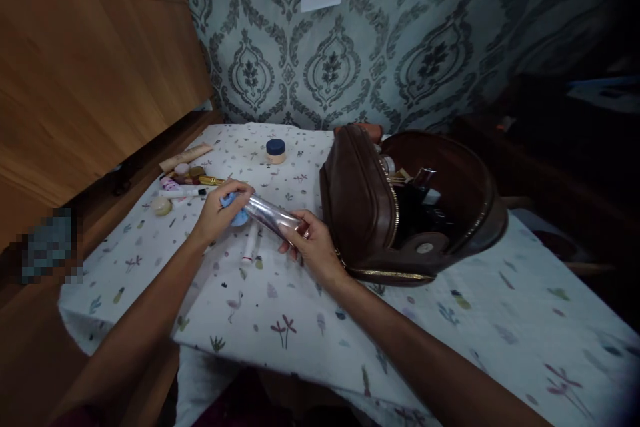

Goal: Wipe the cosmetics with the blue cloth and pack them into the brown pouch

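Observation:
My right hand (316, 247) is closed around the near end of a shiny pink metallic tube (273, 215), held slanted above the table. At its other end, my left hand (220, 210) pinches a small light-blue cloth (239, 217) against the tube. Beneath the tube a slim white stick (251, 243) with a red band lies on the tablecloth. Just right of my right hand stands a brown leather bag (357, 207), unzipped, with dark and shiny cosmetic items (424, 180) inside; much of its contents is in shadow.
A small jar with a navy lid (275, 151) stands toward the back. Several cosmetics, including a beige tube (186, 157), a white pen (181, 193) and a round pot (161, 206), lie at left. Wooden furniture (100, 60) borders the left side; a patterned wall (330, 67) is behind.

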{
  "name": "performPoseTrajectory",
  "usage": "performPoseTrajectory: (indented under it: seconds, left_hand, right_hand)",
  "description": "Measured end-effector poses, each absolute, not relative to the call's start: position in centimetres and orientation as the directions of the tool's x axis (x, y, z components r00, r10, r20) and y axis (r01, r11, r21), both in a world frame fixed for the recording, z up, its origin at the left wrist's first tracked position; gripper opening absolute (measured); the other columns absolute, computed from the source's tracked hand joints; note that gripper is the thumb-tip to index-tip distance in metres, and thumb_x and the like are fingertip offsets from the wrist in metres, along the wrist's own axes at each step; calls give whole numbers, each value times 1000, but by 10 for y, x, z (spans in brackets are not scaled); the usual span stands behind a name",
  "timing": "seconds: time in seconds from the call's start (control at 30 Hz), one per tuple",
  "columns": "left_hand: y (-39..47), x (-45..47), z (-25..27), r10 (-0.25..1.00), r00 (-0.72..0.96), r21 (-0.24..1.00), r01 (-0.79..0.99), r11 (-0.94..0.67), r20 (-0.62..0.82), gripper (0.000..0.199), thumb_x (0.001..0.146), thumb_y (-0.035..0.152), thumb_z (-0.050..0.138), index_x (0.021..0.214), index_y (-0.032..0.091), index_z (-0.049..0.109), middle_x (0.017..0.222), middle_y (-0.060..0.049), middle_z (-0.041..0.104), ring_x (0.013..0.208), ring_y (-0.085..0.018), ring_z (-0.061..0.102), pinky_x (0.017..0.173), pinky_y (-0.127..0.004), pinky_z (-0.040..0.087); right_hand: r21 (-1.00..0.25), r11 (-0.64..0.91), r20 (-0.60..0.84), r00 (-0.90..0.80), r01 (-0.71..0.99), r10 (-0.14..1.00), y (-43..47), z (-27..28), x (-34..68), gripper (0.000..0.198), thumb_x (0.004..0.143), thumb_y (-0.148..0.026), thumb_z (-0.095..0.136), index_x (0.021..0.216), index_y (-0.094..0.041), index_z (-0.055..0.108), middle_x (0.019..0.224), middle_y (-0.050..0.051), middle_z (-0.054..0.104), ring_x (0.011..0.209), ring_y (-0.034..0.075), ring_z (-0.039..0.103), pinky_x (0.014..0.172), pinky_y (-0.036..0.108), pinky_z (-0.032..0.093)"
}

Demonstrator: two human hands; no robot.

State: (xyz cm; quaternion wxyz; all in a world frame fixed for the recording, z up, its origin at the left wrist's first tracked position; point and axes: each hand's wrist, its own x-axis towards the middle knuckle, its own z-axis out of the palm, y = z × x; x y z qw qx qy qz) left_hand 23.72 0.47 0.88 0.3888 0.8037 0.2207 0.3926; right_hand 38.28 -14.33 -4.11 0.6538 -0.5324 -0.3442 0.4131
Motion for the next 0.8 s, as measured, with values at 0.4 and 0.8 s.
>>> performPoseTrajectory:
  seconds: [0.4, 0.8]
  left_hand:
    - [13, 241, -6, 851, 361, 909, 17, -416, 382, 32, 84, 49, 68, 90, 18, 74, 73, 1, 60, 71, -13, 52, 64, -24, 39]
    - [-24, 263, -8, 785, 616, 940, -305, 152, 73, 47, 63, 50, 89, 90, 19, 67, 77, 2, 64, 65, -11, 57, 61, -23, 48]
  right_hand:
    - [-869, 124, -43, 323, -479, 945, -145, -39, 381, 52, 66, -60, 81, 92, -19, 61, 66, -4, 57, 57, 16, 67, 46, 23, 45]
    - [-978, 142, 98, 266, -153, 959, -146, -47, 378, 39, 84, -57, 66, 90, -19, 61, 74, 1, 70, 54, 12, 65, 44, 19, 43]
